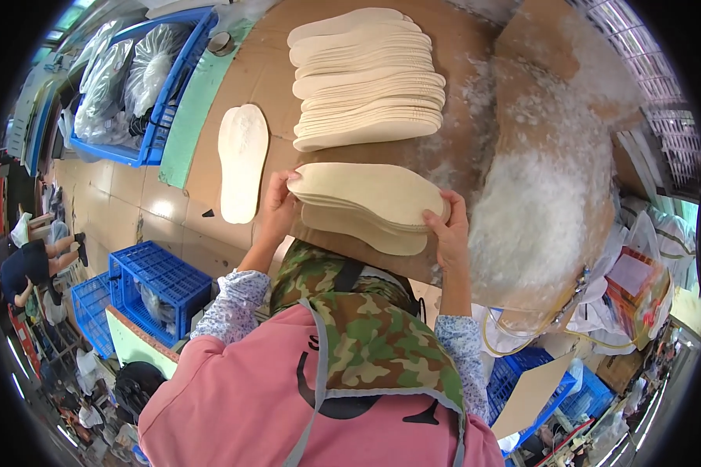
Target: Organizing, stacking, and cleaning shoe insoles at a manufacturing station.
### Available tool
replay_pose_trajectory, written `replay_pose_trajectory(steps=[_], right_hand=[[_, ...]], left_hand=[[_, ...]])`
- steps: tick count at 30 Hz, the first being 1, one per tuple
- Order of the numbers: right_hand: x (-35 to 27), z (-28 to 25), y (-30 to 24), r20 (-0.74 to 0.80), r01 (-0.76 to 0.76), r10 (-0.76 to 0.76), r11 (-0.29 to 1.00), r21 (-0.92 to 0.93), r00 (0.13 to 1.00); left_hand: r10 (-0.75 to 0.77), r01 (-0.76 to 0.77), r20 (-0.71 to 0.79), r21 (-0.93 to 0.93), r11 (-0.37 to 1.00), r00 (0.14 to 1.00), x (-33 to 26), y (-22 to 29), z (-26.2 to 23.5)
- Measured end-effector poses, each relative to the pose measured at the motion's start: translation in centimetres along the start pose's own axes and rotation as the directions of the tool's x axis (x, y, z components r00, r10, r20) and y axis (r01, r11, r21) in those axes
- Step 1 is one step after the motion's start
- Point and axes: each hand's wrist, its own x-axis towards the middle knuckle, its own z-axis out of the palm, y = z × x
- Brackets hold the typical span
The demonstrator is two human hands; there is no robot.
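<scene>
Between my two hands lies a small stack of cream insoles (pixel 366 191), held at its ends over the near edge of the table. My left hand (pixel 279 201) pinches the left end, thumb on top. At the right end my right hand (pixel 449 226) grips the stack, with its thumb on the upper face and the fingers behind. The lowest insole (pixel 366 231) sticks out toward me from under the others. Just beyond, a long row of overlapping insoles (pixel 366 86) covers the cardboard. One single insole (pixel 242 163) lies flat to the left of my left hand.
White powder or fluff (pixel 533 226) is heaped on cardboard to the right. A blue crate (pixel 152 152) with plastic-wrapped goods stands far left, beside a green strip (pixel 199 117) and a small round container (pixel 220 44). Blue crates (pixel 163 280) sit lower left. Another person (pixel 35 268) is at far left.
</scene>
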Motion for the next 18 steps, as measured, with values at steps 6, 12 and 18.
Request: replay_pose_trajectory(steps=[6,12,18], right_hand=[[0.3,1.4,-1.7,0.070,-0.047,0.054,0.994,-0.099,0.996],[1.4,2.2,-2.3,0.107,-0.118,0.125,0.991,-0.066,0.986],[2.0,3.7,-3.8,0.282,-0.016,0.068,0.983,-0.182,0.957]], left_hand=[[-0.171,0.233,0.170,-0.475,0.849,0.970,0.8,2.5,-2.2],[-0.368,0.387,0.120,-0.333,0.860,0.922,0.4,5.0,-1.8],[-0.363,0.390,0.230,-0.087,0.917,0.903,-0.2,5.8,-2.0]])
